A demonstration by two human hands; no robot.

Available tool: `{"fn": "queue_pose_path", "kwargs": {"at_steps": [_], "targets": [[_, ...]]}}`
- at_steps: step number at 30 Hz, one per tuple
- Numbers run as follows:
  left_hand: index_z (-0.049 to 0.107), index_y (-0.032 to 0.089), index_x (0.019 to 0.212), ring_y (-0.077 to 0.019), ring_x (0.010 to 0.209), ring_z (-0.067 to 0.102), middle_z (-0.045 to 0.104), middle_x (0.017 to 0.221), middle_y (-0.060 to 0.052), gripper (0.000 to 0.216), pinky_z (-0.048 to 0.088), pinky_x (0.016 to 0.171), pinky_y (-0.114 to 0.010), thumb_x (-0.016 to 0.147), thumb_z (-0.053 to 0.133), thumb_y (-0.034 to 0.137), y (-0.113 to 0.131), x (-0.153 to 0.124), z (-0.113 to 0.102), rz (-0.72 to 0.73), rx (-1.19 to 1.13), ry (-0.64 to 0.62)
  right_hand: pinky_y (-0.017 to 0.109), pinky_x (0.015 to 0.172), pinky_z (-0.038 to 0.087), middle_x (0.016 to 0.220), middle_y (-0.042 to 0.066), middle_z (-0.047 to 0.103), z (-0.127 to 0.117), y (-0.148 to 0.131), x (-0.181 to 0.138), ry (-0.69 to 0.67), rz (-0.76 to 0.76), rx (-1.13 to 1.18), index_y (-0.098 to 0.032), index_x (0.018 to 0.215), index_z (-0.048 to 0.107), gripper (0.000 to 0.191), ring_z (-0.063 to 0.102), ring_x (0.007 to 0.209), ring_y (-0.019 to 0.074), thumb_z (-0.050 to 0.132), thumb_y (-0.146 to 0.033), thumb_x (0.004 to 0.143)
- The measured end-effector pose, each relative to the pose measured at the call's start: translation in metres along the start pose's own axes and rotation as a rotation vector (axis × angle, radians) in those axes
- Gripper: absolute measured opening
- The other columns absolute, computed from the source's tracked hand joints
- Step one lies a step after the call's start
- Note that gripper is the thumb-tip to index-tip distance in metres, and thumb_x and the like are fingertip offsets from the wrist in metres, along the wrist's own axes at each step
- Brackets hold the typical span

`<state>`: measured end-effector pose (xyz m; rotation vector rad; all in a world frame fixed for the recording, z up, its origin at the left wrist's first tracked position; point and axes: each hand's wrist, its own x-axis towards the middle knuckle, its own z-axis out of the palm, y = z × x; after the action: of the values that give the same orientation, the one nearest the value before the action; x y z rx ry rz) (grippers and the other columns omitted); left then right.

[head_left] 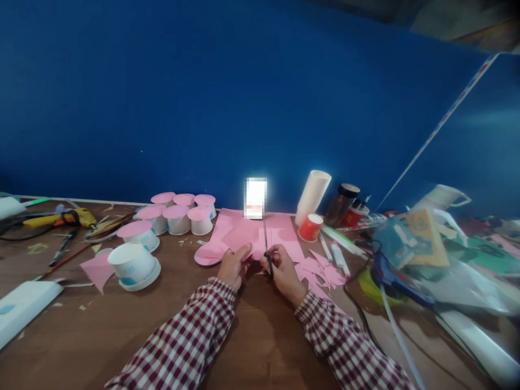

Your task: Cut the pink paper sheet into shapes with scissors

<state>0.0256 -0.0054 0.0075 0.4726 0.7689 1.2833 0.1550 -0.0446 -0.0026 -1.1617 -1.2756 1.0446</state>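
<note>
My left hand pinches a piece of pink paper by its near edge. In my right hand is a pair of scissors, its blades pointing away from me, beside the paper's right side. More pink sheets lie flat beneath and beyond my hands. A rounded pink cutout rests just left of the paper I hold. Pink scraps are scattered right of my right hand. Whether the blades touch the paper I cannot tell.
On the left stand several paper bowls topped with pink discs, and one uncovered bowl. A yellow glue gun lies behind them. A bright phone-like screen, stacked white cups, a red cup and a blue glue gun are also around.
</note>
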Motion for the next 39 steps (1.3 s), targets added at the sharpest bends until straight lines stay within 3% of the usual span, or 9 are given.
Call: {"fn": "queue_pose_path", "kwargs": {"at_steps": [7, 15, 28, 39], "targets": [[0.058, 0.012, 0.068, -0.0065, 0.05, 0.051, 0.056, 0.057, 0.004, 0.027, 0.043, 0.047, -0.018, 0.053, 0.08, 0.018, 0.004, -0.002, 0.003, 0.01, -0.042, 0.039, 0.021, 0.05, 0.04, 0.062, -0.005, 0.051, -0.003, 0.004, 0.001, 0.029, -0.056, -0.062, -0.021, 0.078, 0.043, 0.027, 0.048, 0.055, 0.0105, 0.064, -0.037, 0.077], [0.058, 0.011, 0.069, -0.0054, 0.047, 0.05, 0.056, 0.058, 0.003, 0.027, 0.041, 0.043, -0.017, 0.053, 0.079, 0.017, 0.006, -0.002, 0.007, 0.019, -0.052, 0.078, 0.021, 0.05, 0.041, 0.066, -0.004, 0.051, -0.002, -0.006, -0.005, -0.028, -0.057, -0.012, -0.021, 0.101, 0.048, 0.032, 0.049, 0.056, 0.0108, 0.063, -0.036, 0.078], [0.058, 0.013, 0.069, -0.0051, 0.049, 0.053, 0.058, 0.061, 0.003, 0.031, 0.047, 0.048, -0.016, 0.05, 0.081, 0.02, 0.005, 0.004, 0.001, 0.135, -0.109, 0.211, 0.022, 0.052, 0.039, 0.063, -0.004, 0.051, -0.005, -0.003, -0.01, -0.177, -0.016, -0.112, -0.018, 0.1, 0.055, 0.032, 0.048, 0.056, 0.011, 0.066, -0.037, 0.076], [0.059, 0.013, 0.072, -0.0057, 0.057, 0.056, 0.06, 0.068, 0.001, 0.03, 0.049, 0.053, -0.017, 0.054, 0.081, 0.022, 0.005, 0.004, 0.0, 0.173, -0.119, 0.205, 0.022, 0.051, 0.04, 0.065, -0.002, 0.053, -0.005, -0.004, -0.009, -0.199, -0.025, -0.185, -0.016, 0.097, 0.061, 0.03, 0.048, 0.055, 0.011, 0.063, -0.039, 0.078]]}}
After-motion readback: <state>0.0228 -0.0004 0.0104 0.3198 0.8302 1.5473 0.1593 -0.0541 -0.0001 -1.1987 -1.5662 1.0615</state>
